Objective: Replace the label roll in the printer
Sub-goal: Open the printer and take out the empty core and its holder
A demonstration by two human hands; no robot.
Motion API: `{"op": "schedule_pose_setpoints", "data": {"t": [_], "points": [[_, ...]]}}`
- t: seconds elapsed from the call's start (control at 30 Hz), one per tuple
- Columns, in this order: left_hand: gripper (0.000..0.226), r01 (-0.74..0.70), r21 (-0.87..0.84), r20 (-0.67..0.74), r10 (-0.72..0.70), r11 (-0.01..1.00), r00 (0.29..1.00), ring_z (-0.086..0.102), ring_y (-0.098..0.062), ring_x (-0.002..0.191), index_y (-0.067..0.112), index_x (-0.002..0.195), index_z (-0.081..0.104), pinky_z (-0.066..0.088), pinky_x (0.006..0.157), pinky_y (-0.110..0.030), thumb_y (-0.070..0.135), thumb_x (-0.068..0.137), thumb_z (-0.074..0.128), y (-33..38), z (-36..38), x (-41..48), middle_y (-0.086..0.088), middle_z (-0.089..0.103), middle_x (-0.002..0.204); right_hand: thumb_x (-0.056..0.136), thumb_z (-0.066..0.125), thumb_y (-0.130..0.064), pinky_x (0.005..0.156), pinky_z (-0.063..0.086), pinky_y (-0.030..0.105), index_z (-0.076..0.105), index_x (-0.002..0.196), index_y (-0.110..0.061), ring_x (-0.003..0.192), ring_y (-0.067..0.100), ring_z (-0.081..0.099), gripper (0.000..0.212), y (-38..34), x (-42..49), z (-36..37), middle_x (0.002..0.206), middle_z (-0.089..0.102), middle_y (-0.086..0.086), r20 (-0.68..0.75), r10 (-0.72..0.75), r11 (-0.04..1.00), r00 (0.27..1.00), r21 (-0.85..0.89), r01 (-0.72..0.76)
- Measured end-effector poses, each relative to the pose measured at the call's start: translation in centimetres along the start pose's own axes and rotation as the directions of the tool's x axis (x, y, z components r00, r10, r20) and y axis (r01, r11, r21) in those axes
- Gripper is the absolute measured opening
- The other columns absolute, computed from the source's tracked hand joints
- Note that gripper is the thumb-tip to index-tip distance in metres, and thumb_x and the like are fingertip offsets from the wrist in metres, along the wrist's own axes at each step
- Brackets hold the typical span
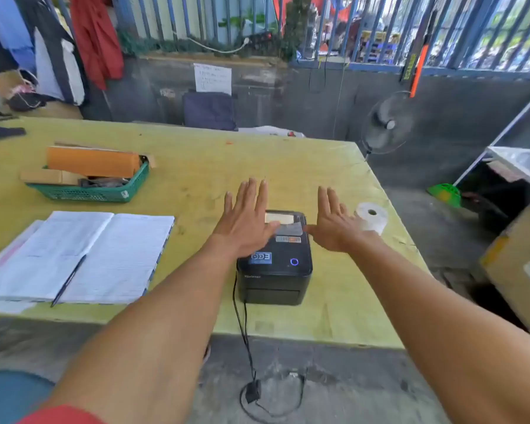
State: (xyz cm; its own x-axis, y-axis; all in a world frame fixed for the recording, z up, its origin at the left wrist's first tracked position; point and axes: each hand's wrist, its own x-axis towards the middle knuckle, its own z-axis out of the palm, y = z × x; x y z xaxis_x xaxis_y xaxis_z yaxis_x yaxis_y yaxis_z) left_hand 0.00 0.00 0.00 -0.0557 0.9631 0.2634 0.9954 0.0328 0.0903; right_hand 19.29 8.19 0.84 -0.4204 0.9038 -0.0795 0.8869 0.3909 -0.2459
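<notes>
Right hand [334, 228] partly hides label roll [372, 217]; printer [276, 264] closed.

At the left of the frame an open notebook [83, 255] lies on the yellow-green table [196, 166] with a pen [68, 281] across its pages. Above it sits a green basket [89, 191] holding cardboard boxes [92, 162]. A fan [386, 123] stands at upper right.

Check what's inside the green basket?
The green basket holds an orange box, a brown cardboard box and something dark under them; the basket's bottom is covered.
</notes>
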Motion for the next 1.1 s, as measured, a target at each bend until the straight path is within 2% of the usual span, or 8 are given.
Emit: {"op": "schedule_pose_setpoints", "data": {"t": [0.1,0.17,0.23,0.33,0.47,0.63,0.87,1.1], "points": [[0.092,0.006,-0.031,0.195,0.000,0.999,0.981,-0.011,-0.033,0.147,0.008,0.150,-0.016,0.004,0.118,-0.056,0.059,0.093,0.035,0.3,3.6,-3.2,-0.021,-0.018,0.158,0.093,0.062,-0.030,0.120,0.018,0.056,-0.027,0.151,-0.008,0.153,0.039,-0.002,0.108,1.7,-1.7,4.1,0.164,-0.022,0.015,0.254,0.017,1.000,0.967,-0.025,-0.011],[0.097,0.003,-0.033,0.267,0.006,0.999,0.964,-0.011,-0.033,0.147,0.008,0.150,-0.017,0.004,0.118,-0.054,0.062,0.091,0.039,0.2,6.1,-5.4,-0.022,-0.020,0.158,0.088,0.071,-0.028,0.120,0.022,0.051,-0.022,0.152,-0.002,0.152,0.040,0.007,0.116,2.4,-3.1,6.6,0.165,-0.016,0.019,0.312,0.013,0.999,0.950,0.028,-0.023],[0.098,0.050,-0.047,0.303,-0.033,0.998,0.952,-0.012,-0.035,0.147,0.008,0.150,-0.016,0.006,0.119,-0.052,0.060,0.092,0.043,0.3,7.5,-6.3,-0.024,-0.021,0.157,0.086,0.074,-0.024,0.116,0.030,0.046,-0.009,0.154,0.002,0.147,0.039,0.025,0.110,2.4,-3.6,8.2,0.165,0.000,0.020,0.273,-0.006,0.992,0.962,0.125,-0.029],[0.092,0.141,-0.095,0.314,-0.104,0.985,0.944,-0.013,-0.037,0.146,0.007,0.151,-0.010,0.008,0.119,-0.046,0.050,0.095,0.048,0.4,8.6,-6.7,-0.027,-0.024,0.155,0.082,0.076,-0.017,0.102,0.043,0.047,0.021,0.144,-0.001,0.129,0.041,0.048,0.084,1.8,-3.4,9.5,0.151,0.036,0.021,0.200,-0.004,0.963,0.980,0.266,-0.051],[0.079,0.233,-0.188,0.263,-0.179,0.954,0.948,-0.001,-0.043,0.146,0.013,0.154,0.007,0.022,0.116,-0.047,0.040,0.096,0.053,0.4,9.4,-6.5,-0.031,-0.018,0.155,0.079,0.079,-0.019,0.086,0.050,0.045,0.034,0.127,-0.006,0.107,0.041,0.059,0.067,1.5,-2.6,10.5,0.123,0.062,0.021,0.140,0.033,0.915,0.990,0.394,-0.086],[0.076,0.249,-0.228,0.192,-0.207,0.941,0.959,0.037,-0.051,0.130,0.018,0.153,0.020,0.038,0.103,-0.046,0.043,0.093,0.058,0.4,9.8,-7.2,-0.035,0.004,0.155,0.077,0.081,-0.021,0.089,0.052,0.046,0.031,0.134,-0.014,0.106,0.038,0.061,0.077,1.9,-2.4,11.3,0.119,0.067,0.012,0.139,0.037,0.855,0.990,0.509,-0.103],[0.073,0.263,-0.212,0.154,-0.234,0.941,0.960,0.045,-0.052,0.122,0.019,0.151,0.028,0.042,0.098,-0.048,0.044,0.091,0.060,0.4,9.7,-7.2,-0.034,0.012,0.155,0.077,0.081,-0.027,0.096,0.048,0.050,0.028,0.138,-0.016,0.114,0.037,0.056,0.081,2.4,-2.2,11.8,0.128,0.058,0.015,0.096,-0.016,0.862,0.995,0.505,-0.035],[0.074,0.230,-0.153,0.129,-0.211,0.961,0.969,0.048,-0.054,0.118,0.018,0.150,0.030,0.043,0.098,-0.051,0.048,0.090,0.060,0.0,9.0,-6.6,-0.035,0.021,0.152,0.078,0.077,-0.043,0.078,0.043,0.036,0.022,0.140,-0.012,0.108,0.035,0.060,0.089,3.1,-1.4,10.9,0.124,0.060,0.009,0.110,-0.073,0.913,0.991,0.408,0.022]]}}
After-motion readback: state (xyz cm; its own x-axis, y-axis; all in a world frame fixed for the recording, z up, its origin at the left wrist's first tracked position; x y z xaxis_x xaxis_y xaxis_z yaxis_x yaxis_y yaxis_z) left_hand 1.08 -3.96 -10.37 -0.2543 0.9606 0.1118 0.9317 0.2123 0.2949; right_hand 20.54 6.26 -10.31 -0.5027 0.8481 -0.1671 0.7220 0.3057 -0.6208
